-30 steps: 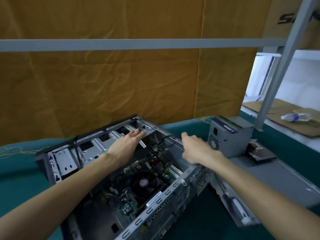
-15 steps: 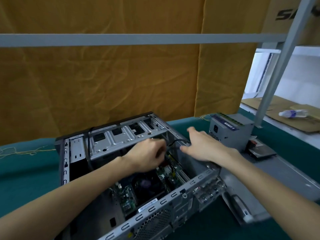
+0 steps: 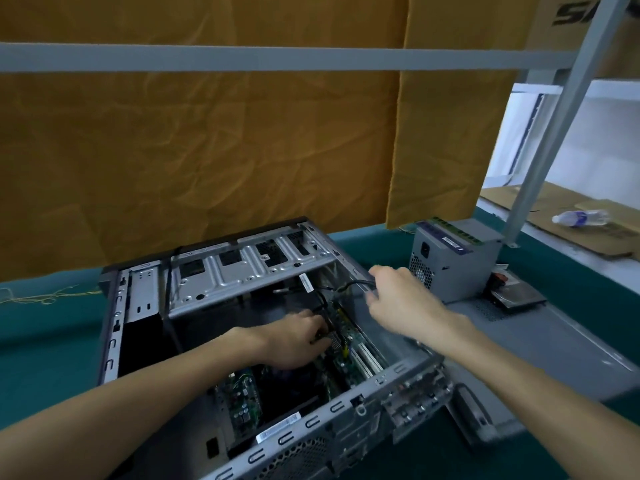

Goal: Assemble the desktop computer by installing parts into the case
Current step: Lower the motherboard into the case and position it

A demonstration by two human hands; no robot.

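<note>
Only a cut-off "S" in black letters shows on the cardboard box [image 3: 575, 15] at top right. Labels on the power supply [image 3: 453, 268] and case [image 3: 277, 434] are too small to read.

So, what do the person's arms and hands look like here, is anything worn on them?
Both arms are bare as far up as the view shows, with no sleeves in sight. The left hand and the right hand wear no gloves. I see no watch, ring or wristband. The right hand is slightly blurred, so small details there cannot be told.

Left hand [image 3: 294, 341] mid-frame, fingers curled, pinching sth dark — right hand [image 3: 401, 303] just right of ctr, fingers curled, blurred.
</note>
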